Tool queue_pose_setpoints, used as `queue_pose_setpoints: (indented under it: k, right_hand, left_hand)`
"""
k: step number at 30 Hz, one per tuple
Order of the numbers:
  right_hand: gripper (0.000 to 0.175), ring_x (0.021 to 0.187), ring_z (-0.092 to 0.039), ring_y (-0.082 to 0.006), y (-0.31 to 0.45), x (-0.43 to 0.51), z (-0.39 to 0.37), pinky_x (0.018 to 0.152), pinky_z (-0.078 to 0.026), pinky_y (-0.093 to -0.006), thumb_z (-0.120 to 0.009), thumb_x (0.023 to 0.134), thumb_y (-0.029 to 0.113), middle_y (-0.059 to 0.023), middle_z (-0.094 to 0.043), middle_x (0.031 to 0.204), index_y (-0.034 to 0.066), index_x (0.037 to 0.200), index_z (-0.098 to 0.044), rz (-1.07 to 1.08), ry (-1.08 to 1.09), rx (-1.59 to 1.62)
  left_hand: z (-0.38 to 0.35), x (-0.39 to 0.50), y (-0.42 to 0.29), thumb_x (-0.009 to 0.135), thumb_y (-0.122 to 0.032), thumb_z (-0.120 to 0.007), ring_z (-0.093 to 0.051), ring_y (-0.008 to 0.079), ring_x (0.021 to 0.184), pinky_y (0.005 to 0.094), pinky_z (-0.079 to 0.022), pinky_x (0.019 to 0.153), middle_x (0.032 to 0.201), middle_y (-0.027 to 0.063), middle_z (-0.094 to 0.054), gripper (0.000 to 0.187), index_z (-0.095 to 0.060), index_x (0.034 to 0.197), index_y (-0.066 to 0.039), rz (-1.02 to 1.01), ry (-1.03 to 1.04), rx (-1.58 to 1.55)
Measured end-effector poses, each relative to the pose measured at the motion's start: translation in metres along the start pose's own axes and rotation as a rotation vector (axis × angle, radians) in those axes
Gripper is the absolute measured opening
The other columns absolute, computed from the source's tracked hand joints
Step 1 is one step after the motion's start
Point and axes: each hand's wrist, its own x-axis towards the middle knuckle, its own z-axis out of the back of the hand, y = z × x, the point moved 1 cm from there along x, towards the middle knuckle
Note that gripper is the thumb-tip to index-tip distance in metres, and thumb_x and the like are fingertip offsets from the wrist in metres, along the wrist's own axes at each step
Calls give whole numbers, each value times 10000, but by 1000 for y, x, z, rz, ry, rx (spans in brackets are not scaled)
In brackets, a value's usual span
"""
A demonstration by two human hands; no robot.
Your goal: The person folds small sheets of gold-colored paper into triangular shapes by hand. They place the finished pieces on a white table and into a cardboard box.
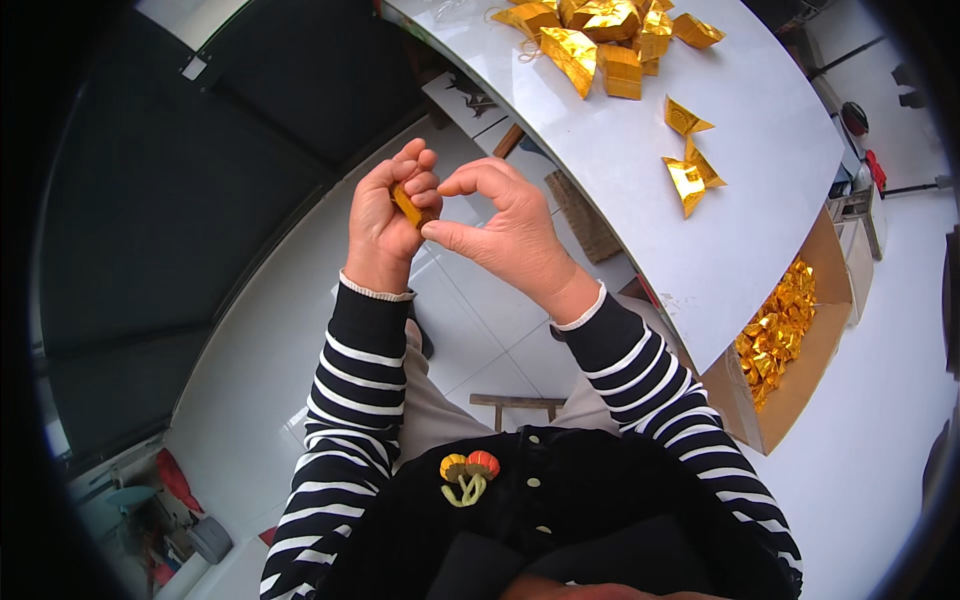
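Observation:
My left hand (391,206) is closed around a small folded piece of gold foil paper (409,206), held above the floor to the left of the table. My right hand (506,217) is close beside it, thumb and forefinger spread apart, the thumb tip at the lower end of the gold piece. Whether the thumb presses on it I cannot tell. On the white table (720,262) lie several loose folded gold paper pieces (686,184), and farther off a pile of gold paper stacks and folded pieces (607,30), some with string.
An open cardboard box (814,375) filled with folded gold paper (776,330) stands beside the table's right edge. A wooden stool or rack part (517,401) shows between my legs. Dark panels (187,187) stand at the left, with a red object (176,480) at lower left.

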Motion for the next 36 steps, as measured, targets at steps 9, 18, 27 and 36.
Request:
queue_pose_setpoints:
  k: [9,18,27,36]
  right_hand:
    - [270,848,-604,-162,-9,5,-2,789,-504,-286,-829,697,151,-46,-638,894,50,910,-698,-231,195,118]
    - [162,760,-606,-110,-8,8,3,698,-514,-248,-772,783,106,-43,-664,795,-8,869,-693,-335,276,249]
    - [137,689,-563,-48,-19,6,5,622,-452,-192,-711,853,129,-1,-653,791,5,833,-658,-292,322,243]
    - [162,755,-636,-86,-12,5,2,690,-518,-205,-729,841,63,-54,-676,837,-23,967,-673,-473,341,447]
  left_hand:
    - [0,-4,-6,820,35,-506,-471,108,600,213,-442,515,903,130,-606,244,-568,1055,21,39,27,-55]
    - [3,-5,-7,826,26,-495,-479,113,609,217,-455,523,919,134,-602,244,-570,1058,21,70,57,-77]
    - [9,0,-9,835,49,-494,-635,192,731,296,-598,673,948,146,-623,241,-581,1059,32,9,6,-128]
    - [12,4,-10,835,64,-490,-664,228,770,335,-618,730,971,159,-621,234,-582,1049,46,66,68,-199]
